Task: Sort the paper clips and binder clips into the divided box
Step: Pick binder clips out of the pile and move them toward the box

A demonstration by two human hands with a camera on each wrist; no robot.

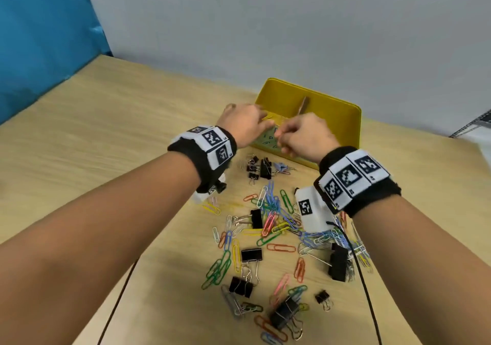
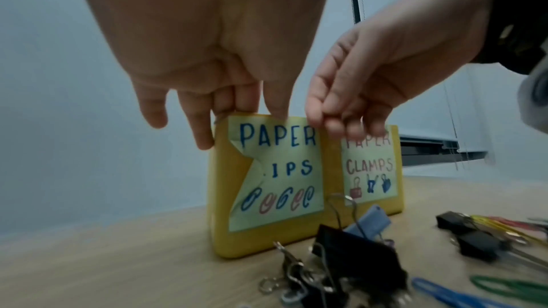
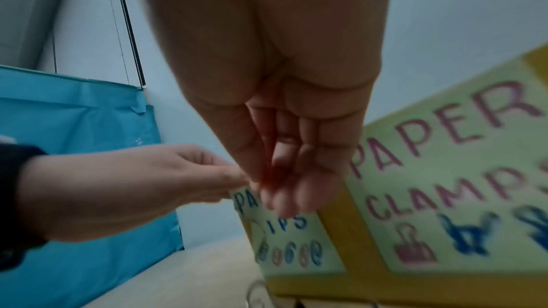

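Observation:
The yellow divided box point(image 1: 345, 121) stands at the table's far side, a divider point(image 1: 303, 105) across its middle. Its near wall point(image 2: 267, 242) bears a "PAPER CLIPS" label point(image 2: 281, 172) on the left and a "PAPER CLAMPS" label point(image 2: 370, 168) on the right. My left hand point(image 1: 247, 125) hangs over the left compartment's rim, fingers point(image 2: 204, 135) pointing down, thumb apart; a thin grey wire shows beside them. My right hand point(image 2: 332, 118) is next to it, above the rim, fingers curled against the thumb; nothing shows between them. Coloured paper clips point(image 1: 273, 211) and black binder clips point(image 1: 252, 254) lie scattered nearer me.
A cluster of small binder clips point(image 1: 259, 167) lies just before the box; a big black one point(image 2: 355, 254) and a blue one point(image 2: 370, 221) are closest to it. A black cable point(image 1: 364, 278) crosses the table on the right. A blue cloth point(image 1: 39, 38) hangs at the left.

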